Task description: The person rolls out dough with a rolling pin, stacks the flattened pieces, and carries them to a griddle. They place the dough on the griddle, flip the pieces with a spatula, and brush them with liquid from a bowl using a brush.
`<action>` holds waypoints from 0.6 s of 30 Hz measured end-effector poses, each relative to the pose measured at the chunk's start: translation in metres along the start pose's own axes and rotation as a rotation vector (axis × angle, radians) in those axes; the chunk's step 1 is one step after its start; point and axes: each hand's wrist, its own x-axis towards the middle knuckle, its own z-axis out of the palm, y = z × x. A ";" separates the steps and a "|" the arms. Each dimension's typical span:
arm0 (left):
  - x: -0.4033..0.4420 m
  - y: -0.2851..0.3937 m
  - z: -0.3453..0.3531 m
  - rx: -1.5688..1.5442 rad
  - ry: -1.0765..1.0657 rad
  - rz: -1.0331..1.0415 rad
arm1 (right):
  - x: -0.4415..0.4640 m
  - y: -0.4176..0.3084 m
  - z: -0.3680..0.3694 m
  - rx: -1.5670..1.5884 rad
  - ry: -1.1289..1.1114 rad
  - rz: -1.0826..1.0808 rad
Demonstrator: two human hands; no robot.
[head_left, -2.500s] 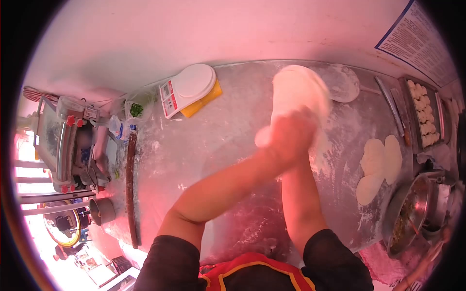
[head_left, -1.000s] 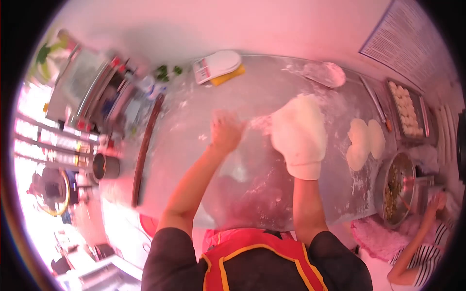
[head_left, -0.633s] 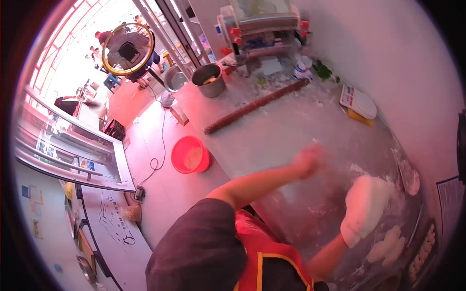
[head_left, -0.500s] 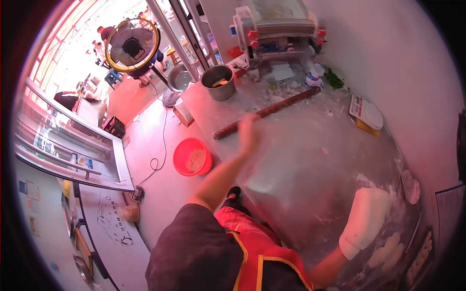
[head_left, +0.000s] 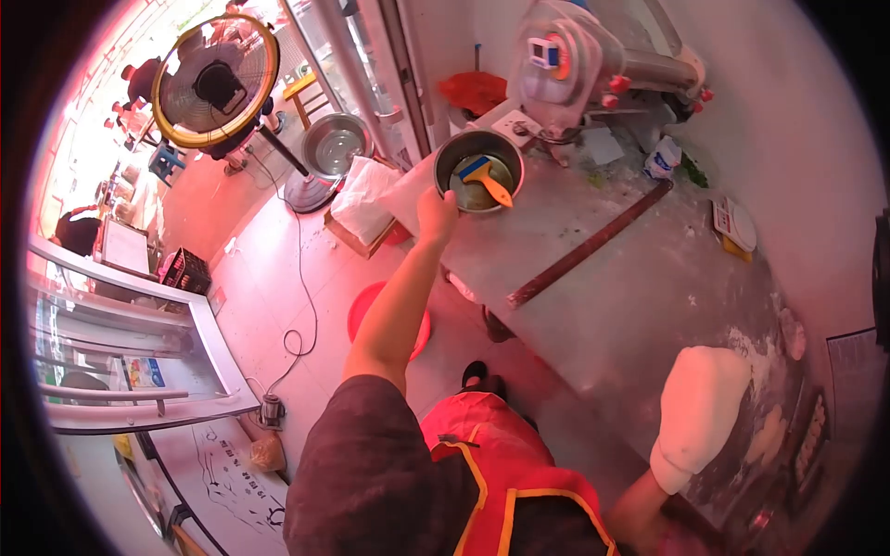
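My left hand (head_left: 438,219) is at the near-left rim of a metal pot (head_left: 443,167), closed on its edge with the thumb at the rim. Inside the pot lies a brush (head_left: 486,180) with a yellow-orange handle and a blue band. A pale sheet of dough (head_left: 702,408) is draped over my right hand and hides its fingers; only the wrist (head_left: 654,491) shows below it. Flatter dough pieces (head_left: 768,437) lie on the floured worktop, right of the covered hand.
A dark red rolling pin (head_left: 591,245) lies across the worktop (head_left: 612,324). Behind it stand a roller machine (head_left: 575,69) and a white scale (head_left: 735,222). On the left are a standing fan (head_left: 217,85), a metal basin (head_left: 336,145) and a red tub (head_left: 368,310) near my forearm.
The view has swung left. My left hand has gone from the worktop to the pot and closed on its rim. The dough still covers my right hand, which stays over the worktop.
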 end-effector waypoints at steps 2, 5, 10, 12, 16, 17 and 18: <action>-0.030 0.026 -0.056 0.092 0.076 0.040 | -0.018 -0.036 0.009 0.020 -0.026 -0.051; -0.074 0.057 -0.157 0.174 0.116 0.083 | -0.048 -0.089 0.029 0.080 -0.084 -0.142; -0.140 -0.007 -0.317 0.291 0.205 0.111 | -0.122 -0.167 0.066 0.245 -0.251 -0.294; -0.171 -0.038 -0.388 0.464 0.225 0.035 | -0.151 -0.199 0.083 0.298 -0.343 -0.351; -0.253 -0.086 -0.512 0.498 0.282 -0.131 | -0.220 -0.275 0.115 0.380 -0.526 -0.468; -0.271 -0.097 -0.542 0.473 0.299 -0.210 | -0.235 -0.297 0.125 0.396 -0.568 -0.503; -0.289 -0.128 -0.573 0.494 0.308 -0.304 | -0.250 -0.319 0.136 0.407 -0.606 -0.537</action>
